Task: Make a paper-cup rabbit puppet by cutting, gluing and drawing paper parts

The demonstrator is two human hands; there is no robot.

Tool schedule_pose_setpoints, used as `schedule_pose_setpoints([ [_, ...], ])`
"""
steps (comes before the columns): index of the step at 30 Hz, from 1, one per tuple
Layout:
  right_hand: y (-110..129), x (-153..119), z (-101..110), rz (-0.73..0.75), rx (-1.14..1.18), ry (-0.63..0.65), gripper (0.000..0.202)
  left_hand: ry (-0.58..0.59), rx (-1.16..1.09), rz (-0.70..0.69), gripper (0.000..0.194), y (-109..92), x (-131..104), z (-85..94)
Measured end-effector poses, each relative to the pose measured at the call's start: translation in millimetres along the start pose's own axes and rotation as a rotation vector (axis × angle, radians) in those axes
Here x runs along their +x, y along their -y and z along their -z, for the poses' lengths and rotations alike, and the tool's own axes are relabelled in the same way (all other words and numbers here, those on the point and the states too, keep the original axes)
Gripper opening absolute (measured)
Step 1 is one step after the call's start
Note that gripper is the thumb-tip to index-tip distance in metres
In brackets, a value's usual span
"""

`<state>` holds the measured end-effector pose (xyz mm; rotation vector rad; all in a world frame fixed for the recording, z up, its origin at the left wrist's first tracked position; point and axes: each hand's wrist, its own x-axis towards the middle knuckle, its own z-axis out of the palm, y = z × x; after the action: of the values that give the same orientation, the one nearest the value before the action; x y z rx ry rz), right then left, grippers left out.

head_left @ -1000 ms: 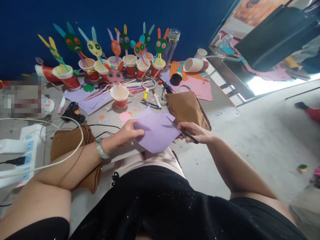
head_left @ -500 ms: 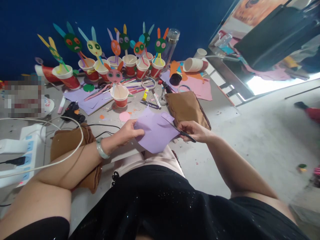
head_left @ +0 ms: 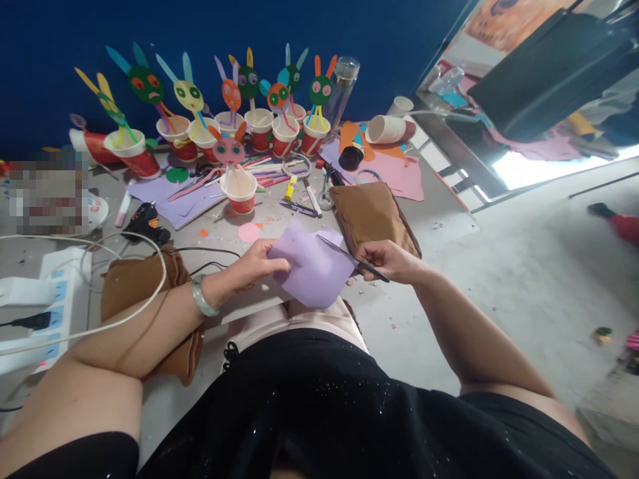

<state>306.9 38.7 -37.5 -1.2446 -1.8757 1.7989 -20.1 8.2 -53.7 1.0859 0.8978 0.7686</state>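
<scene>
A sheet of purple paper (head_left: 309,269) is pinched along its left edge by my left hand (head_left: 259,265), thumb on top. My right hand (head_left: 387,261) is closed round the handles of a pair of scissors (head_left: 344,253). Their blades point up and left and lie across the upper right part of the paper. Just beyond the sheet are a pink paper circle (head_left: 248,232) and a red and white paper cup (head_left: 240,191) with a pink paper rabbit face (head_left: 229,152) standing in it.
Several more cups with paper rabbits, such as the green-faced one (head_left: 320,90), line the back. A brown pouch (head_left: 377,216) lies right of the paper. Left are a glue gun (head_left: 144,223), a folded brown cloth (head_left: 142,286) and a white power strip (head_left: 62,306) with cables.
The scissor blades have closed further across the paper's upper right part. The purple sheet has bent and shifted slightly, while both hands stay nearly in place.
</scene>
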Motion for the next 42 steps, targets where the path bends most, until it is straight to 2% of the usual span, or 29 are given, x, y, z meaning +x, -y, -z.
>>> schedule_pose_setpoints([
  [6, -4, 2, 2, -0.001, 0.003, -0.007, 0.051, 0.003, -0.003, 0.004, 0.037, 0, -1, 1.3],
  [10, -3, 2, 2, -0.011, -0.025, -0.014, 0.05, -0.028, 0.024, -0.015, 0.041, -1, 1, 1.6],
  [22, 7, 1, -4, -0.05, -0.034, -0.059, 0.051, -0.091, 0.105, -0.01, 0.038, 6, 3, 3.4],
  [34, 3, 4, -8, -0.014, -0.068, -0.097, 0.05, -0.04, 0.185, 0.038, 0.038, 1, 0, 3.2],
  [42, 1, 4, -9, 0.023, -0.266, -0.13, 0.05, -0.089, 0.191, -0.105, 0.045, -2, 2, 1.9],
])
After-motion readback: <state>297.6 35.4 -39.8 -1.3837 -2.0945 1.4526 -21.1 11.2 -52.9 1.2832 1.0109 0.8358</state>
